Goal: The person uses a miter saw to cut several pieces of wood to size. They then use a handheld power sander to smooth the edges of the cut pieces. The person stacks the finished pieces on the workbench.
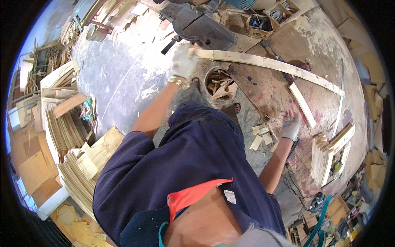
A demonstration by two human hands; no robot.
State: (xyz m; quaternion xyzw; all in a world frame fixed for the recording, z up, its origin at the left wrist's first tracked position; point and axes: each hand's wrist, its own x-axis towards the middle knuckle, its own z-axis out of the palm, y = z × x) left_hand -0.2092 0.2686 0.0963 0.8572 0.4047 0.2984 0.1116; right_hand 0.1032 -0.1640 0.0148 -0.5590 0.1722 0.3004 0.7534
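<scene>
My gloved left hand (184, 61) grips the left end of a long pale wooden strip (267, 62), which spans the upper part of the worktop (284, 164) at the right. My right hand (291, 122), in a fingerless-looking glove, has its fingers apart and holds nothing, near the worktop's surface. Above it lies a shorter pale board (302, 105), beside a red-and-black power drill (290, 78) partly hidden under the long strip. A thin straight strip (340, 109) runs down the right. Below that stands a bundle of short wooden pieces (329, 152).
A round bin of scraps (221, 82) sits by my feet. A dark machine part (197, 29) and boxes of tools (259, 24) lie at the top. Stacked thin boards (66, 136) fill the left. Small offcuts (259, 136) and cables (290, 181) are near my right arm.
</scene>
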